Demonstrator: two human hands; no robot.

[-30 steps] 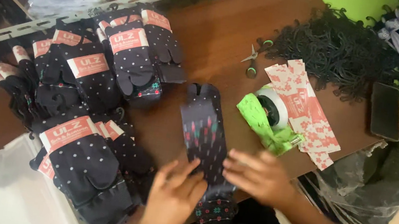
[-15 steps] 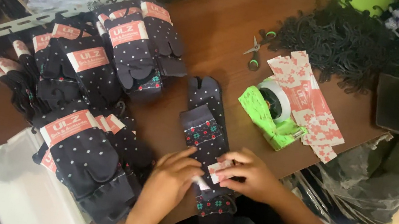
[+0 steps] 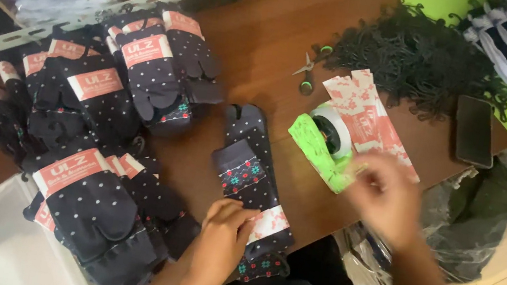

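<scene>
**Sock pair pinned under the left hand, right hand at the tape dispenser**

Brown wooden table [image 3: 261,43] spread beneath both hands. Far to the left of the left hand, heaps of banded dark dotted socks [image 3: 100,140], each bundle wrapped with a pink paper label. Well beyond the right hand, a tangle of black plastic hooks [image 3: 414,52]; to that hand's right, a dark phone [image 3: 475,131] lying flat near the table edge. Just ahead of the left hand, reaching away across the table, the dark patterned sock pair [image 3: 248,168] with a pink paper band [image 3: 270,222] wrapped round it. Left hand [image 3: 222,242] laid flat, fingers together, pressing on the sock pair right at the band. Right hand [image 3: 386,196] blurred, well apart from the left, hovering at the near end of the green tape dispenser [image 3: 323,149]; fingers bent, cannot tell whether anything is pinched. Just behind the dispenser, a stack of pink paper labels [image 3: 368,113]. Farther out from the right hand, small scissors [image 3: 307,73] with green-trimmed handles.
</scene>
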